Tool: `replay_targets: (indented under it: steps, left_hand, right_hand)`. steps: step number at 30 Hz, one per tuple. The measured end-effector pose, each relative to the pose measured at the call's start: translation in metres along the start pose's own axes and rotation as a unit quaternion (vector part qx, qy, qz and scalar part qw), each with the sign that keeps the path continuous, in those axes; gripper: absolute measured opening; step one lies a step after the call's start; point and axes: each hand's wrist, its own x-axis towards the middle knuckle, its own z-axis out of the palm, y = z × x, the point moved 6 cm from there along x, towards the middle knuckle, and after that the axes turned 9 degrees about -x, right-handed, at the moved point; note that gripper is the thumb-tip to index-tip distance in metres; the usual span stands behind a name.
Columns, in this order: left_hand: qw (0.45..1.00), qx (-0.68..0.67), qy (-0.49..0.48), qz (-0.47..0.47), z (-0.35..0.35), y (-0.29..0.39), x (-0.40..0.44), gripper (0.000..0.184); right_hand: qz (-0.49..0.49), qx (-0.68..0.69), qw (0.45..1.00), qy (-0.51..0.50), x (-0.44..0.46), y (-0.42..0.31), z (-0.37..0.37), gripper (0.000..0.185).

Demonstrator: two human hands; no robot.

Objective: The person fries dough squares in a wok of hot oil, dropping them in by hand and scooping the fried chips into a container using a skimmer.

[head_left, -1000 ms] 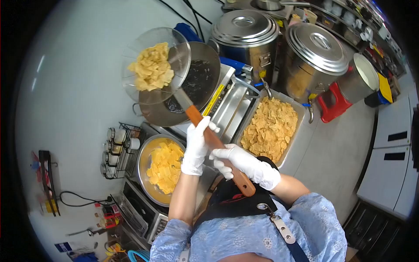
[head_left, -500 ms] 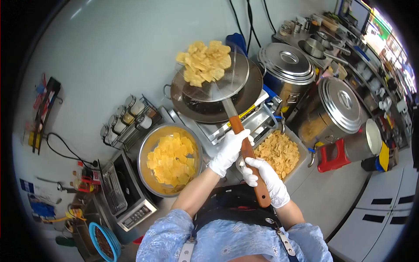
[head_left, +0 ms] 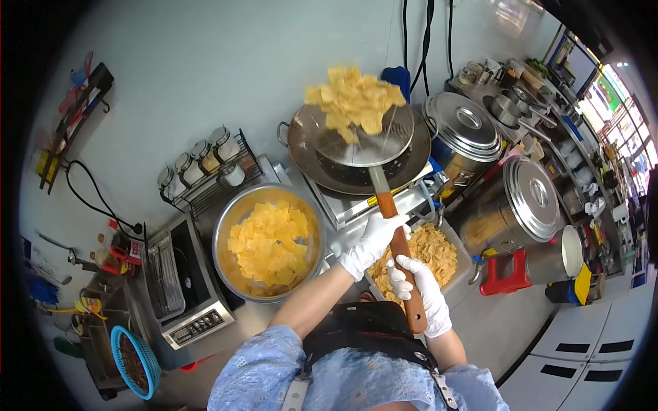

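In the head view, the left hand (head_left: 376, 241) and right hand (head_left: 419, 289), both gloved, clasp the wooden handle of one strainer (head_left: 367, 152), held over one wok (head_left: 308, 163). Golden pieces (head_left: 353, 99) are above its mesh, past the far rim. One steel bowl (head_left: 221, 255) of yellow squares (head_left: 269, 240) sits near the front edge of the counter (head_left: 257, 322); five jars (head_left: 223, 144) are in a rack (head_left: 205, 198) along its wall-side edge. One tub (head_left: 460, 248) holds chips (head_left: 435, 257). Two lidded pots (head_left: 469, 123) stand to the right.
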Motion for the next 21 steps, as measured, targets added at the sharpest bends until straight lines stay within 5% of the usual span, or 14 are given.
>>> replay_targets:
  steps: [21]
  left_hand:
    - [1.0, 0.001, -0.016, -0.004, -0.019, 0.0, -0.014, 0.021]
  right_hand:
    - [0.005, -0.005, 0.999, 0.053, -0.002, 0.023, 0.016, 0.022]
